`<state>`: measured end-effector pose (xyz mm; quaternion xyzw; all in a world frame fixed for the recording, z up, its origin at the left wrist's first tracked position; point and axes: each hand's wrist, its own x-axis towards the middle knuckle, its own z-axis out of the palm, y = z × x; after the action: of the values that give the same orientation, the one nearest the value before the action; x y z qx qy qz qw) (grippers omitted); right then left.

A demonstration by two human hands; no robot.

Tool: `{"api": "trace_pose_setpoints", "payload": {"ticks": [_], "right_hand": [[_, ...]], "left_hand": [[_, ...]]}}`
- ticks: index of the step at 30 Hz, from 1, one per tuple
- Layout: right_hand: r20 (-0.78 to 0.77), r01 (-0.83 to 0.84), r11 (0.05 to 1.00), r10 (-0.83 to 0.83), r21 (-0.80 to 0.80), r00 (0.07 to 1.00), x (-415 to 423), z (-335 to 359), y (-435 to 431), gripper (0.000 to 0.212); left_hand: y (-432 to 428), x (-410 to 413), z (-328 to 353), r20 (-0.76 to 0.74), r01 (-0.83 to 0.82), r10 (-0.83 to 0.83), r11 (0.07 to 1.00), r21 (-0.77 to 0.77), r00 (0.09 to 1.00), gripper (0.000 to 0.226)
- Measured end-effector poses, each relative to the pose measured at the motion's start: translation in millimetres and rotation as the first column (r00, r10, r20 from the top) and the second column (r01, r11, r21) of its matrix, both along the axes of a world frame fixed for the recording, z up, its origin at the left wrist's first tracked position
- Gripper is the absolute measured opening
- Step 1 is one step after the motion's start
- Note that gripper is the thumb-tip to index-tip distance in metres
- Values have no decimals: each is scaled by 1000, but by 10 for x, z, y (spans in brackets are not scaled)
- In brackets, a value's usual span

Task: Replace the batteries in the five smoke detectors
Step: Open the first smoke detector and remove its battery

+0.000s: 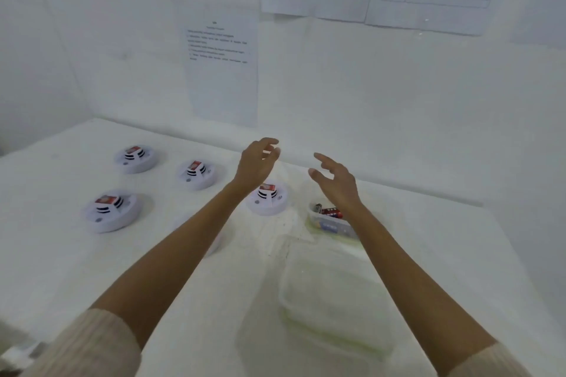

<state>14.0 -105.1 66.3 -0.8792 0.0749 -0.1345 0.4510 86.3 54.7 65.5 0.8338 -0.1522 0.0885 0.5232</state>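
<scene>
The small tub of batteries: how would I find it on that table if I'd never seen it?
On the white table, look just below the person's right hand. A small clear tub sits there, beyond a bigger clear container. Unlike that one and the round white smoke detectors to its left, it holds red and dark batteries.

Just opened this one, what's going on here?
A person holds both hands raised over a white table, with the left hand and right hand open and gripping nothing. Four smoke detectors lie to the left, untouched. A small clear tub of batteries sits by the right wrist.
</scene>
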Motion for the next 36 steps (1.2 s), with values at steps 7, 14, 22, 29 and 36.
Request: {"api": "trace_pose_setpoints", "payload": {"ticks": [7,14,22,29,36], "right_hand": [[-51,3,994,3,111,999,355,-78,781,43],[-158,188,972,-165,141,974,576,-390,1160,46],[-217,397,896,-355,199,909,553,-655,1233,44],[-175,486,801,-454,349,874,464,-828,1149,46],[-132,405,604,-445,686,886,509,-800,1098,55]], "left_hand": [[771,142,-39,-103,-27,27,1000,9,994,29],[918,384,-328,-368,257,-211,963,82,906,46],[766,602,-578,-507,406,-335,913,33,795,55],[625,675,-732,-463,478,-402,877,54,790,56],[550,701,-631,-512,451,-429,888,-89,744,68]]}}
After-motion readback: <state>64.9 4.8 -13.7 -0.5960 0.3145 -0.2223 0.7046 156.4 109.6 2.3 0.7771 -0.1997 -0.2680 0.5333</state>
